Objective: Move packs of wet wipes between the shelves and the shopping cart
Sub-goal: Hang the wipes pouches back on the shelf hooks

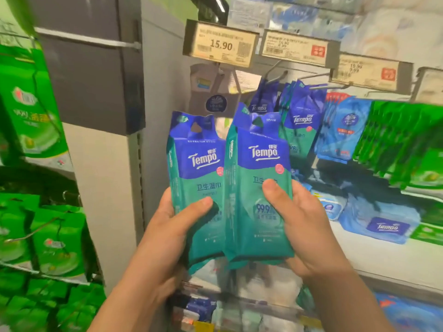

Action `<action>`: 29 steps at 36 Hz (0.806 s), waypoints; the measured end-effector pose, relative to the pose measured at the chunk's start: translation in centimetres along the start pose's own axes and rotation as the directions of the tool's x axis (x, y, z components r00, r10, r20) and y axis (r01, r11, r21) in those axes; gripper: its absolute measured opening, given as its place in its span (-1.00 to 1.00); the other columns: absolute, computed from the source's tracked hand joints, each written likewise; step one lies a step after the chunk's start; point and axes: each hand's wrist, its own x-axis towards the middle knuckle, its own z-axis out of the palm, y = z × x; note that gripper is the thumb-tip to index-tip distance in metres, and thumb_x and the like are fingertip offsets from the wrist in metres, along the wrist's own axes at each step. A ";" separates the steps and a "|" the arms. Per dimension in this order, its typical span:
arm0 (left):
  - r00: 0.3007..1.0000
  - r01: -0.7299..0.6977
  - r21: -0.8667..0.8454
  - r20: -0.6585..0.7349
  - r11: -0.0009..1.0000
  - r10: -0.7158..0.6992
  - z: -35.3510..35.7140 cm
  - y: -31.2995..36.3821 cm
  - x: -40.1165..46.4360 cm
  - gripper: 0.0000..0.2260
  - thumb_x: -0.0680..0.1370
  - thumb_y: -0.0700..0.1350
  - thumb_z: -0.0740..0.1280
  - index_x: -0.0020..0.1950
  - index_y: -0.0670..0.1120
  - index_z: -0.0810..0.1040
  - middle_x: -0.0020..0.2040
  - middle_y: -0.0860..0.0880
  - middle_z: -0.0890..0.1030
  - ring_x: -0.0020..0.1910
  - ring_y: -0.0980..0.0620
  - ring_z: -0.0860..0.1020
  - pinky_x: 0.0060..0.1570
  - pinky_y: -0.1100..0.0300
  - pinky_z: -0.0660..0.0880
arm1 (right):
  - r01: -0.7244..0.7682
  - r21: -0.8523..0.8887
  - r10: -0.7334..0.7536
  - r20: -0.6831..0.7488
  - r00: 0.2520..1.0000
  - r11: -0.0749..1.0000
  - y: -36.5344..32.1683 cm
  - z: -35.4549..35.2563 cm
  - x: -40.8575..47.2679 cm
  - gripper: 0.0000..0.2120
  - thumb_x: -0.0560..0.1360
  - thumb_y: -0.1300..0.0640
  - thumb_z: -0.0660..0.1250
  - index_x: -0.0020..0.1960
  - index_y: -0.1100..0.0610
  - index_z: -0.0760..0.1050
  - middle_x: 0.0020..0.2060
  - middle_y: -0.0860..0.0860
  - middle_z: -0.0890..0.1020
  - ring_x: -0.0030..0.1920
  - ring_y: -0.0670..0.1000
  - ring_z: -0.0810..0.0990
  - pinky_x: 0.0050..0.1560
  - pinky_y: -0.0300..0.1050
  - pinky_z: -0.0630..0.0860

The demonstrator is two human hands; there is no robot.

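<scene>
Two packs (260, 188) are gripped, one per hand (167, 226) (304, 226), below the hooks (275, 73); probably hung next, holes lined up.

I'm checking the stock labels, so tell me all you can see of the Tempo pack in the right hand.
The pack is glossy soft film, blue on top, teal below, with white Tempo lettering and a notched hang tab. It stands upright before the shelves, overlapping the left pack's edge. The right hand grips its lower half, thumb across the front.

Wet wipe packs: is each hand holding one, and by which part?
Yes. The left hand grips the left pack at its lower half, and the right hand grips the right pack at its lower half, thumbs on the fronts.
</scene>
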 end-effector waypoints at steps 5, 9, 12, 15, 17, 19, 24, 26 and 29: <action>0.999 -0.053 0.042 -0.011 0.998 0.053 -0.2 0.6 1.2 -0.52 0.38 -0.21 0.44 0.30 0.00 0.54 0.10 -0.12 0.73 -0.03 -0.12 0.73 -0.23 0.05 0.66 | 0.130 -0.026 -0.132 -0.050 0.990 0.991 -2.0 0.0 1.0 -0.57 0.40 0.06 0.45 0.21 0.20 0.57 0.07 0.13 0.73 0.06 0.18 0.71 0.14 0.25 0.62; 0.998 -0.064 0.055 -0.014 0.996 0.065 0.0 0.8 1.9 -0.53 0.39 -0.19 0.43 0.30 0.02 0.53 0.10 -0.10 0.73 0.00 -0.12 0.73 -0.20 0.03 0.68 | 0.201 -0.015 -0.202 -0.072 0.977 0.979 -2.9 -0.2 1.9 -0.57 0.39 0.08 0.45 0.22 0.21 0.56 0.08 0.15 0.72 0.05 0.16 0.71 0.09 0.18 0.64; 0.996 -0.081 0.068 -0.023 0.994 0.083 0.3 0.7 2.3 -0.54 0.39 -0.20 0.43 0.28 0.03 0.54 0.09 -0.09 0.74 -0.02 -0.11 0.73 -0.19 0.03 0.69 | 0.235 -0.007 -0.235 -0.065 0.970 0.972 -3.5 -0.3 2.3 -0.56 0.38 0.09 0.46 0.22 0.22 0.55 0.07 0.16 0.72 0.01 0.14 0.71 0.05 0.14 0.65; 0.995 -0.094 0.077 -0.014 0.993 0.095 0.5 0.7 2.7 -0.54 0.38 -0.22 0.41 0.28 0.00 0.55 0.09 -0.11 0.73 -0.06 -0.10 0.73 -0.21 0.03 0.69 | 0.273 -0.011 -0.273 -0.050 0.961 0.962 -3.8 -0.5 2.7 -0.53 0.40 0.12 0.50 0.25 0.25 0.52 0.09 0.16 0.72 0.04 0.17 0.71 0.07 0.14 0.65; 0.995 -0.102 0.088 -0.011 0.991 0.103 0.6 0.8 2.9 -0.54 0.39 -0.23 0.40 0.29 -0.02 0.54 0.10 -0.13 0.73 -0.06 -0.10 0.72 -0.19 0.03 0.69 | 0.282 -0.003 -0.282 -0.049 0.958 0.959 -3.9 -0.5 3.2 -0.53 0.40 0.12 0.48 0.26 0.26 0.52 0.09 0.16 0.72 0.05 0.19 0.71 0.08 0.16 0.65; 0.993 -0.111 0.096 -0.018 0.989 0.114 0.6 0.8 3.2 -0.54 0.39 -0.23 0.40 0.29 -0.03 0.54 0.10 -0.14 0.73 -0.05 -0.11 0.71 -0.13 -0.01 0.70 | 0.289 0.005 -0.288 -0.061 0.956 0.957 -4.0 -0.4 3.8 -0.52 0.39 0.10 0.47 0.24 0.27 0.53 0.08 0.17 0.72 0.03 0.18 0.70 0.08 0.18 0.64; 0.992 -0.120 0.131 -0.025 0.984 0.124 0.6 0.9 3.8 -0.47 0.35 -0.26 0.50 0.30 -0.03 0.54 0.12 -0.14 0.72 -0.02 -0.11 0.71 -0.07 -0.02 0.68 | 0.266 0.005 -0.265 -0.095 0.960 0.964 -4.0 -0.5 5.5 -0.51 0.38 0.07 0.49 0.23 0.27 0.54 0.08 0.19 0.71 0.03 0.21 0.70 0.07 0.26 0.64; 0.991 -0.123 0.136 -0.035 0.983 0.128 0.3 0.9 4.1 -0.43 0.32 -0.29 0.54 0.30 -0.03 0.55 0.12 -0.15 0.72 -0.02 -0.11 0.71 -0.09 0.00 0.69 | 0.254 0.000 -0.253 -0.111 0.961 0.967 -3.8 -0.7 6.1 -0.52 0.37 0.07 0.49 0.22 0.27 0.54 0.06 0.19 0.72 0.01 0.20 0.71 0.07 0.24 0.65; 0.990 -0.130 0.136 -0.046 0.982 0.137 -0.1 1.0 4.5 -0.48 0.34 -0.18 0.48 0.30 -0.01 0.55 0.13 -0.13 0.72 0.01 -0.13 0.71 -0.08 -0.01 0.69 | 0.238 -0.012 -0.237 -0.141 0.961 0.971 -3.0 -1.0 6.8 -0.52 0.35 0.06 0.50 0.19 0.25 0.56 0.04 0.16 0.73 -0.01 0.17 0.72 0.07 0.22 0.65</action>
